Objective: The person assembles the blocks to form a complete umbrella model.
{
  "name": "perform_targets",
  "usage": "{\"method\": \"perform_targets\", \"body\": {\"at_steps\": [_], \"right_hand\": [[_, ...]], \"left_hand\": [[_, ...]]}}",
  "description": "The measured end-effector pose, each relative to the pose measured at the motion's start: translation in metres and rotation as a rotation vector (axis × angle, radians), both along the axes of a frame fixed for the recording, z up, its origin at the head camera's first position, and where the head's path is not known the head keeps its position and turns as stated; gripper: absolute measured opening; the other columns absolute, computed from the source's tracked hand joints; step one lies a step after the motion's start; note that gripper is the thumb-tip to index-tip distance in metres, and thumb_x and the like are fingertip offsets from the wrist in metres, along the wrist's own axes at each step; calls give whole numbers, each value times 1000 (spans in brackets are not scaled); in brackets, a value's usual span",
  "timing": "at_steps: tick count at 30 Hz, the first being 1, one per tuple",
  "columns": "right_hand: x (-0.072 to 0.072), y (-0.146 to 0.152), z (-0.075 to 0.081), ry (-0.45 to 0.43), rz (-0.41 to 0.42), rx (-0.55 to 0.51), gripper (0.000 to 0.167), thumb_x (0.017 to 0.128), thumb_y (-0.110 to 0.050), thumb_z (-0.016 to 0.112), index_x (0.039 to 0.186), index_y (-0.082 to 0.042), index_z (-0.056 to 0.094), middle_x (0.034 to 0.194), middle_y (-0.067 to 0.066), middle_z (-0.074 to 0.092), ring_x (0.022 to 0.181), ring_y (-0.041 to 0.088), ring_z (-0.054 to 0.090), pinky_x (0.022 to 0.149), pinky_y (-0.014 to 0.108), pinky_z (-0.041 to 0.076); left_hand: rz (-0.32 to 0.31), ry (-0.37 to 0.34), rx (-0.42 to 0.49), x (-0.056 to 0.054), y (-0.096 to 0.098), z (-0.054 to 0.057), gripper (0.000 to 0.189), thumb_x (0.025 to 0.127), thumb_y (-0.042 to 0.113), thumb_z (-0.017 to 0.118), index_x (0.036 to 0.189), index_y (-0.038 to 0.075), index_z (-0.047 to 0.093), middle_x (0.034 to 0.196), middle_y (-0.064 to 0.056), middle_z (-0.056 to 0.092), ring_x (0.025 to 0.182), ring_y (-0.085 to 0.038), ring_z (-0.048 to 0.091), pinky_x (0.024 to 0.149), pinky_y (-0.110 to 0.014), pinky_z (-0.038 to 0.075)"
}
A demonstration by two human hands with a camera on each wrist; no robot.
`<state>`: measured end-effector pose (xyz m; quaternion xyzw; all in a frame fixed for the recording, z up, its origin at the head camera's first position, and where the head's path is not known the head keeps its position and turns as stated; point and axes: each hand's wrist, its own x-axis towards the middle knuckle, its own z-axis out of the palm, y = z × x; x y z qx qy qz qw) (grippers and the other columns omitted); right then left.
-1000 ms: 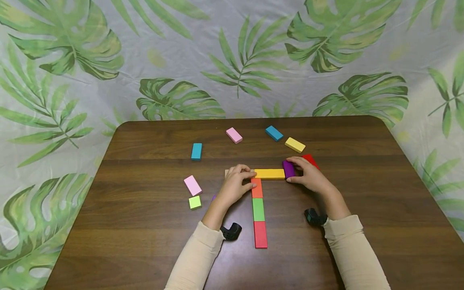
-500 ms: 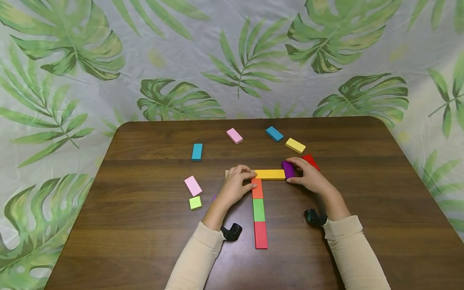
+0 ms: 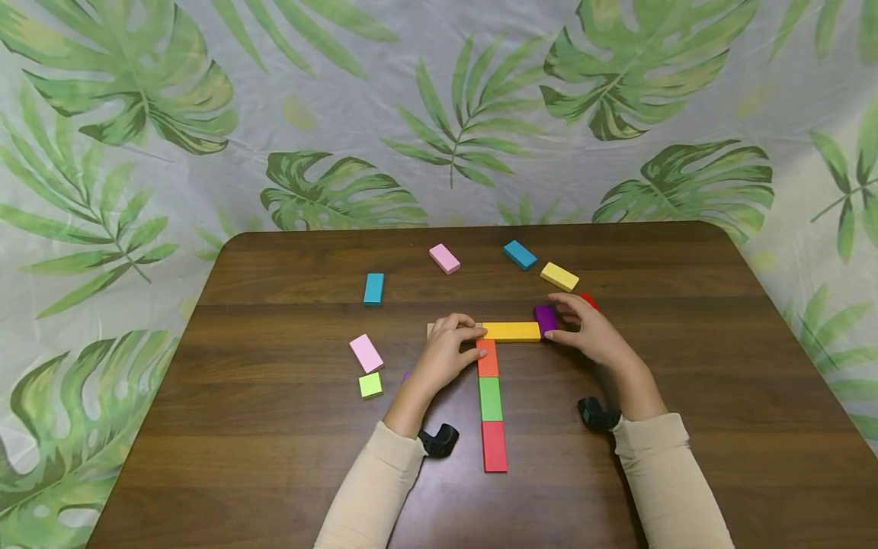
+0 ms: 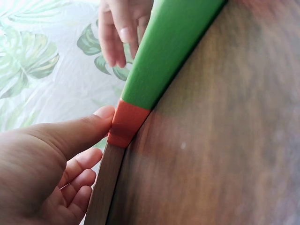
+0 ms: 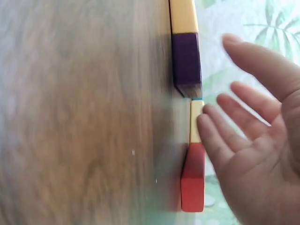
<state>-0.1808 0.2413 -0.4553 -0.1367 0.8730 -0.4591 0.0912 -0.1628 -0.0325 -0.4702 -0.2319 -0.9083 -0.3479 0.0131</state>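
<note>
A T of coloured wooden blocks lies on the table. Its top bar ends in a yellow block (image 3: 511, 332) with a purple block (image 3: 546, 321) against its right end. The stem runs toward me: an orange block (image 3: 488, 359), a green block (image 3: 490, 399) and a red block (image 3: 494, 446). My left hand (image 3: 447, 352) rests at the junction, thumb touching the orange block's side (image 4: 125, 124). Beneath its fingers a natural-wood block is mostly hidden. My right hand (image 3: 591, 333) is spread beside the purple block; a gap separates them in the right wrist view.
Blue blocks (image 3: 373, 290), pink blocks (image 3: 366, 353), a pale yellow block (image 3: 559, 277) and a lime block (image 3: 370, 385) lie loose around the T. Another red block (image 3: 588, 301) sits behind my right hand. A leaf-print cloth (image 3: 343, 91) hangs beyond the table's far edge.
My right hand has let go of the purple block, shifting slightly right and away, and now covers more of the far red block. My left hand stays in place.
</note>
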Motion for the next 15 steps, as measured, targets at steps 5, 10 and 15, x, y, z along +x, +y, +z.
{"method": "perform_targets", "body": {"at_steps": [5,10,15], "right_hand": [[2,2,5,77,-75,-70,63,81,-14,68,133,2,35,131,24,38,120,38,35,97,48,27],[12,-1,19,141,-181,-156,62,79,-7,69,131,4,37,130,25,39,120,40,36,96,50,28],[20,-1,26,239,-288,-194,60,77,1,68,129,8,38,129,27,39,119,42,35,97,50,26]], "left_hand": [[-5,12,6,0,0,-1,33,79,25,70,110,14,67,111,-2,51,105,-22,41,88,-34,34],[-4,11,4,-1,0,-1,33,79,25,70,110,14,66,111,-2,51,104,-22,41,88,-34,34],[-4,6,6,0,0,-1,33,79,25,69,110,14,66,112,-2,51,104,-22,41,88,-34,33]]}}
